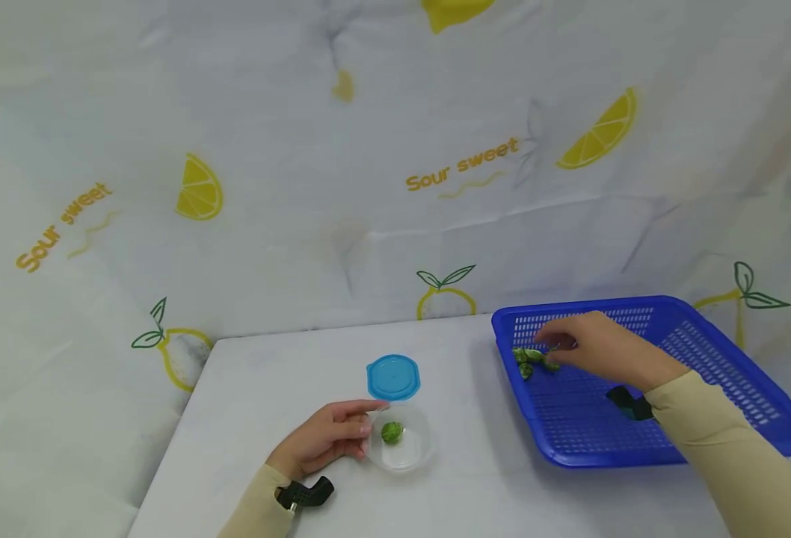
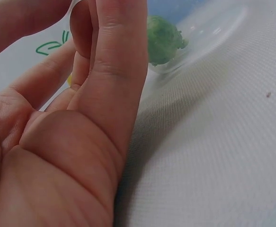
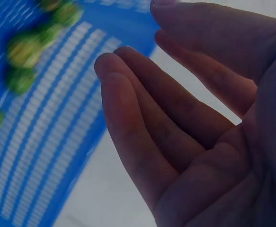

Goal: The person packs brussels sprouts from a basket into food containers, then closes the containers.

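A clear plastic bowl (image 1: 412, 454) stands on the white table with one Brussels sprout (image 1: 392, 433) inside. My left hand (image 1: 331, 436) holds the bowl at its left side, one finger reaching along the far rim. The left wrist view shows the green sprout (image 2: 164, 40) through the bowl wall, just past my fingers. Over the left part of a blue plastic basket (image 1: 570, 422), my right hand (image 1: 600, 347) hangs with loosely bent fingers. Several Brussels sprouts (image 3: 26, 49) lie near the basket's left wall, blurred in the right wrist view; between thumb and fingers there I see none.
A light blue lid (image 1: 393, 377) lies flat just behind the bowl. The basket, with slotted walls, takes up the right of the table. A white cloth (image 1: 288, 224) printed with lemons hangs at the back. Black straps (image 1: 304, 493) sit at both wrists.
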`<state>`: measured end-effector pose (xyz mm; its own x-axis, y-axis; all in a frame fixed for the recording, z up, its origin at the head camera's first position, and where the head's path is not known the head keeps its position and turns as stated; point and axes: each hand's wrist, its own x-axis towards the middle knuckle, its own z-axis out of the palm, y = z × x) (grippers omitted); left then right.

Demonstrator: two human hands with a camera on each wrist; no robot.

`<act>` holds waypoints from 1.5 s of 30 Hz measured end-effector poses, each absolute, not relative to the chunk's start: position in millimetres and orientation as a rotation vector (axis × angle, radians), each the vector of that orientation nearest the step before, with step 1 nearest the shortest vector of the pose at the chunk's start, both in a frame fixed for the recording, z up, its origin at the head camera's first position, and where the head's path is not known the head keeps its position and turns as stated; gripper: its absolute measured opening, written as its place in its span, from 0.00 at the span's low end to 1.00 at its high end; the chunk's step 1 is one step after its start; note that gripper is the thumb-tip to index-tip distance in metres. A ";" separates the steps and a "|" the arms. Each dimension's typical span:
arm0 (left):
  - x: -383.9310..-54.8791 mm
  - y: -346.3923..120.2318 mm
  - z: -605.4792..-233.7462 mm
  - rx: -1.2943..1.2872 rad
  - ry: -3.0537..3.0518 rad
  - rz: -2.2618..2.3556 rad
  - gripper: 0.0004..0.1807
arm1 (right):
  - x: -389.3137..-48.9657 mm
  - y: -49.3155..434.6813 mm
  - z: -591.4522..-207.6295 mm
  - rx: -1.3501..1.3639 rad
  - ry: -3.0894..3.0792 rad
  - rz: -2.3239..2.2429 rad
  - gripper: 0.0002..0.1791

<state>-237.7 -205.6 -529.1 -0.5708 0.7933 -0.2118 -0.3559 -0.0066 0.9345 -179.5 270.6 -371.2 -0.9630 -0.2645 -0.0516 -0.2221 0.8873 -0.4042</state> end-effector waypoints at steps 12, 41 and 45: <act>-234.7 -215.1 -528.0 0.461 1.384 1.748 0.29 | -205.0 338.8 -405.5 -0.235 2.888 -0.579 0.18; -237.7 -204.7 -530.3 0.538 1.329 1.765 0.29 | -223.0 362.2 -441.1 -0.174 2.918 -0.387 0.15; -237.8 -206.5 -529.7 0.531 1.334 1.765 0.29 | -223.6 361.0 -439.5 -0.197 2.908 -0.410 0.14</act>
